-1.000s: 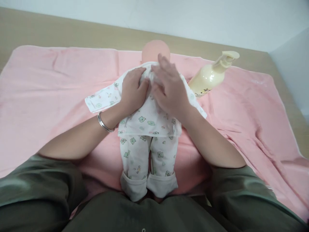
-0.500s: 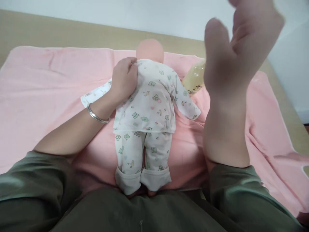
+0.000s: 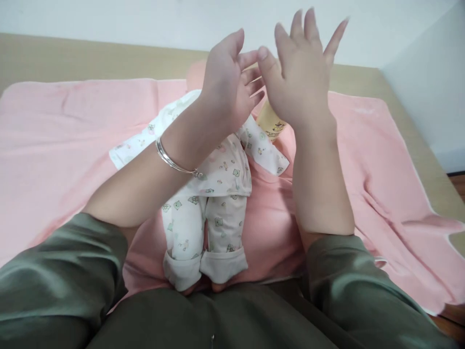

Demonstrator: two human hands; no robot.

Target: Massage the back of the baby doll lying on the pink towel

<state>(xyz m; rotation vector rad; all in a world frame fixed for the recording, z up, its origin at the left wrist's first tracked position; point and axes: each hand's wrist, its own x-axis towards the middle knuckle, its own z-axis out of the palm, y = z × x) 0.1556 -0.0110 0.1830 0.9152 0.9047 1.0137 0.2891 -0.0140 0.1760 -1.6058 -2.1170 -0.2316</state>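
Observation:
A baby doll (image 3: 218, 194) in a white printed shirt and trousers lies on a pink towel (image 3: 65, 135), its feet toward me. Both of my hands are lifted off it and held in the air above its upper body. My left hand (image 3: 228, 72), with a silver bracelet on the wrist, has its fingers spread. My right hand (image 3: 301, 72) is beside it with fingers apart, thumb close to the left fingers. Neither hand holds anything. The doll's head is mostly hidden behind my hands.
A cream lotion bottle (image 3: 271, 123) lies on the towel right of the doll, largely hidden by my right hand. The towel covers a wooden surface (image 3: 90, 58) against a white wall. My green sleeves fill the bottom of the view.
My left hand has let go of the doll's shoulder and risen. My right hand has come in from high on the right to meet it above the doll.

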